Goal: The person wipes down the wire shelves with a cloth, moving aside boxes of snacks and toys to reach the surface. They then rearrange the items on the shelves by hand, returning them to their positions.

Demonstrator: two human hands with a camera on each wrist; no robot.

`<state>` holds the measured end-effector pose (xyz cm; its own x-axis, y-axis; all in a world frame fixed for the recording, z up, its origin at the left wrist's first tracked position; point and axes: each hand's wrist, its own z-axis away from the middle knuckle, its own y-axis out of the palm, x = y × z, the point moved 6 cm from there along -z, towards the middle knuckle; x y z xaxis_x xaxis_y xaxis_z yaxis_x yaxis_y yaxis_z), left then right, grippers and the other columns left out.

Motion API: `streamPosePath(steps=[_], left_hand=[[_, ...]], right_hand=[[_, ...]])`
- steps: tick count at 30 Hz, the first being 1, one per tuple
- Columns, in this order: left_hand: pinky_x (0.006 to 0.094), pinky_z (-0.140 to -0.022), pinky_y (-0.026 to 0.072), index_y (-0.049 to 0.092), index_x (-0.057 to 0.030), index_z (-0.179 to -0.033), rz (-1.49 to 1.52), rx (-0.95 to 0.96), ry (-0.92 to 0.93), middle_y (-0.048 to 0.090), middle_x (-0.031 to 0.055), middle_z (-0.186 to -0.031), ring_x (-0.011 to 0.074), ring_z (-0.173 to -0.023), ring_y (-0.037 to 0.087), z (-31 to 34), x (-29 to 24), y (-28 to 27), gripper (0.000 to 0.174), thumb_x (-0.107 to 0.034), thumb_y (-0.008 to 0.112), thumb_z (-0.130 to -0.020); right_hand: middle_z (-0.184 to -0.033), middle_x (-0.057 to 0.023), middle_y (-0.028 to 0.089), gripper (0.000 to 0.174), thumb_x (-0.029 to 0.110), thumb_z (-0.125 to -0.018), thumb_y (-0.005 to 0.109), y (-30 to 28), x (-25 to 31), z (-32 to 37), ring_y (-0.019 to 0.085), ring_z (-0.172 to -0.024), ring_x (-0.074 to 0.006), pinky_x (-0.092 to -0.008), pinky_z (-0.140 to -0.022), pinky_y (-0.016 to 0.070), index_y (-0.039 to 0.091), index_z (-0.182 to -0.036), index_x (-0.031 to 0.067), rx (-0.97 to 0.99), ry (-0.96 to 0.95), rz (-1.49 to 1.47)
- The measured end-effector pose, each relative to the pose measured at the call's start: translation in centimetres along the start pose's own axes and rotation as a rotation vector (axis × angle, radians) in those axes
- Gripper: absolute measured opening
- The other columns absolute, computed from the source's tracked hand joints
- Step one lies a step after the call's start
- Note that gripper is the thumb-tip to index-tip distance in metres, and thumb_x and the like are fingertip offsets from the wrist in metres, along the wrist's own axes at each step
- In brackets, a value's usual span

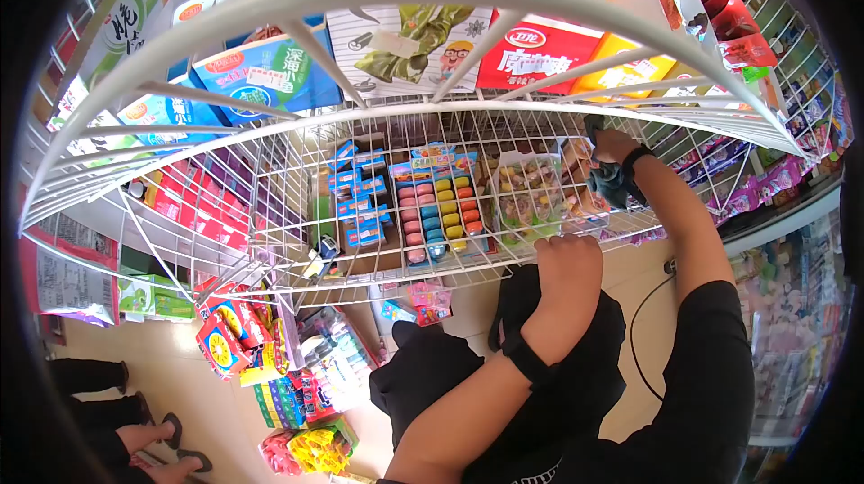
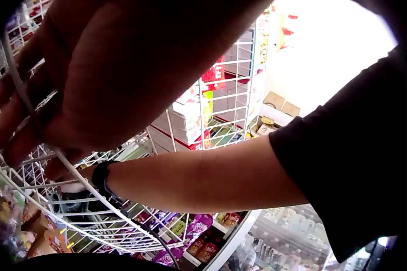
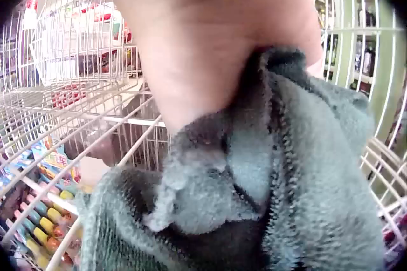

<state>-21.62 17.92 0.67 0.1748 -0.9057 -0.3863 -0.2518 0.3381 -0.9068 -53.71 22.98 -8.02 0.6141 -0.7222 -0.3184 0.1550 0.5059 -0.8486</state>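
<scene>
My right hand [image 1: 615, 144] grips a grey-green cloth [image 3: 318, 163] at the right end of the wire display rack [image 1: 432, 108]. The fluffy cloth hangs in folds and hides most of the fingers in the right wrist view. At the rack's lower front rim, my left hand [image 1: 571, 270] holds the wire, its fingers over the edge; in the left wrist view the wire crosses in front of them. Close to the hands, inside the basket, lie a bag of mixed sweets [image 1: 526, 192], rows of colourful round sweets [image 1: 436, 214] and small blue packets [image 1: 360, 196].
Snack boxes, among them a red one [image 1: 540, 52] and a blue one [image 1: 261, 75], fill the upper tier. Packets [image 1: 234, 331] are stacked on the floor at left, near another person's feet [image 1: 175, 434]. A glass-sided case [image 1: 792, 304] stands at right, and a black cable [image 1: 637, 340] runs along the floor.
</scene>
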Motion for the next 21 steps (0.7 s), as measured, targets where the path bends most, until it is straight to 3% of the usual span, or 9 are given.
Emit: streamPosePath(steps=[1,5,7,9,11,15,17,19,21], left_hand=[[0.0396,-0.075,0.0466,0.064,-0.0101,-0.079,-0.007,0.008,0.001,0.062,0.0053,-0.071,0.0204,-0.071,0.063,0.0,0.0,0.1,0.007,-0.01,0.058,-0.075],[0.0368,-0.07,0.0469,0.064,-0.0099,-0.078,0.008,0.034,0.024,0.062,0.0056,-0.071,0.0203,-0.072,0.063,0.0,0.0,-0.1,0.006,-0.01,0.059,-0.075],[0.0363,-0.068,0.047,0.064,-0.0097,-0.078,0.013,0.038,0.029,0.062,0.0057,-0.071,0.0205,-0.072,0.063,0.0,0.0,-0.2,0.006,-0.01,0.06,-0.074],[0.0358,-0.067,0.0471,0.063,-0.0095,-0.078,0.016,0.037,0.037,0.062,0.0059,-0.071,0.0207,-0.072,0.063,-0.2,0.0,-0.2,0.005,-0.01,0.06,-0.074],[0.0361,-0.067,0.0472,0.063,-0.0092,-0.078,0.031,0.041,0.023,0.062,0.0062,-0.071,0.0212,-0.072,0.063,-0.2,-0.1,-0.1,0.006,-0.009,0.059,-0.074],[0.0361,-0.067,0.0474,0.063,-0.0091,-0.079,0.015,0.063,0.016,0.062,0.0063,-0.071,0.0216,-0.072,0.064,-0.2,-0.2,0.2,0.006,-0.009,0.058,-0.075],[0.036,-0.068,0.0477,0.063,-0.0092,-0.082,0.015,0.043,0.017,0.063,0.0063,-0.072,0.0219,-0.073,0.064,-0.1,0.0,0.1,0.008,-0.01,0.057,-0.076],[0.0358,-0.068,0.0478,0.063,-0.0092,-0.083,0.006,0.032,0.026,0.063,0.0062,-0.073,0.0219,-0.073,0.064,0.0,0.3,0.2,0.009,-0.01,0.057,-0.077],[0.0356,-0.068,0.0478,0.063,-0.0092,-0.084,0.021,0.025,0.032,0.063,0.0061,-0.074,0.0219,-0.074,0.064,0.2,0.3,0.2,0.009,-0.01,0.057,-0.077]], right_hand=[[-0.103,-0.0261,0.061,0.045,0.03,-0.078,0.056,0.1,0.2,0.1,0.06,-0.097,-0.0381,-0.0444,-0.082,0.0488,0.054,-0.115,0.0048,-0.007,-0.032,-0.032],[-0.102,-0.0267,0.061,0.046,0.03,-0.08,0.055,0.0,0.3,3.0,0.059,-0.096,-0.0399,-0.0456,-0.081,0.0481,0.05,-0.118,0.0046,0.013,-0.041,-0.19],[-0.101,-0.0274,0.061,0.045,0.03,-0.083,0.053,-1.4,1.7,5.3,0.059,-0.095,-0.0412,-0.0467,-0.081,0.0473,0.048,-0.12,0.0045,-0.005,-0.213,-0.145],[-0.101,-0.0265,0.061,0.045,0.029,-0.082,0.053,-1.4,1.7,5.6,0.059,-0.095,-0.0417,-0.0468,-0.082,0.0468,0.048,-0.12,0.0036,0.032,-0.21,-0.214],[-0.101,-0.0189,0.063,0.04,0.035,-0.082,0.055,0.3,0.5,3.4,0.061,-0.091,-0.0377,-0.0465,-0.076,0.0491,0.052,-0.115,0.0122,-0.05,-0.224,-0.063],[-0.104,-0.0191,0.062,0.044,0.036,-0.08,0.057,-0.7,0.5,0.6,0.06,-0.097,-0.037,-0.0447,-0.078,0.0496,0.052,-0.117,0.0128,-0.018,-0.145,-0.042],[-0.107,-0.0187,0.062,0.047,0.039,-0.077,0.06,-1.8,1.0,0.4,0.06,-0.1,-0.0355,-0.0436,-0.08,0.0496,0.055,-0.117,0.0131,0.01,-0.042,0.176],[-0.108,-0.0181,0.062,0.048,0.041,-0.075,0.062,-2.0,1.1,0.8,0.059,-0.101,-0.0354,-0.0438,-0.083,0.0486,0.057,-0.114,0.0123,-0.011,-0.041,0.174],[-0.111,-0.0188,0.061,0.049,0.04,-0.076,0.061,-2.0,0.7,2.4,0.058,-0.104,-0.0361,-0.0437,-0.086,0.0468,0.056,-0.116,0.0112,0.02,-0.044,-0.157]])
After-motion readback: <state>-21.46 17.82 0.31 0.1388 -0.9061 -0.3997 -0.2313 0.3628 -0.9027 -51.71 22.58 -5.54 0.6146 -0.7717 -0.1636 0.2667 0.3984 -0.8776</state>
